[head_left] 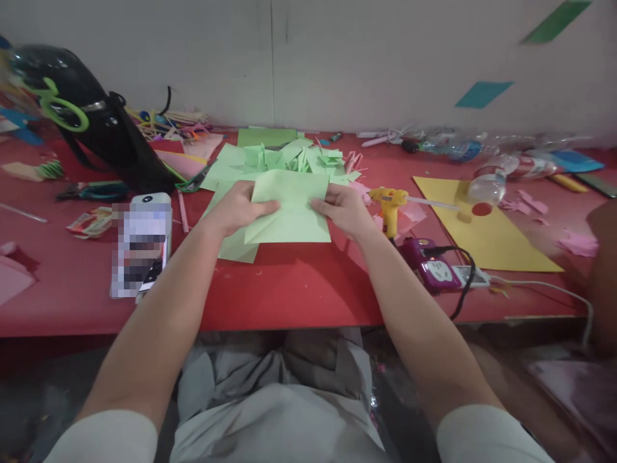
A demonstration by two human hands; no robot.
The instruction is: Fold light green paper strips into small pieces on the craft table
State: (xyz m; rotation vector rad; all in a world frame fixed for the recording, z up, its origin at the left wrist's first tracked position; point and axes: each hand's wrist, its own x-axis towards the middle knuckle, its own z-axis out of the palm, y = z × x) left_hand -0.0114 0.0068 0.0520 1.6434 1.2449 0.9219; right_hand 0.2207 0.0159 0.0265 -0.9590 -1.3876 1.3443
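Between my two hands a sheet of light green paper [292,209] is held up above the red table [294,289], with a crease near its lower left corner. My left hand [236,209] grips the left edge, thumb on the front face and fingers behind. On the right edge my right hand [346,207] pinches it the same way, with the fingertips partly hidden. Another green sheet [241,251] lies beneath it, and a pile of cut green paper pieces [299,156] sits just behind.
To the right stand a yellow glue gun [389,209], a purple power strip [429,267] with cables, yellow card [501,231] and a plastic bottle [488,183]. On the left are a phone [144,244], pliers [94,191] and a black flask [96,109]. A person's arm [605,276] shows at the right edge.
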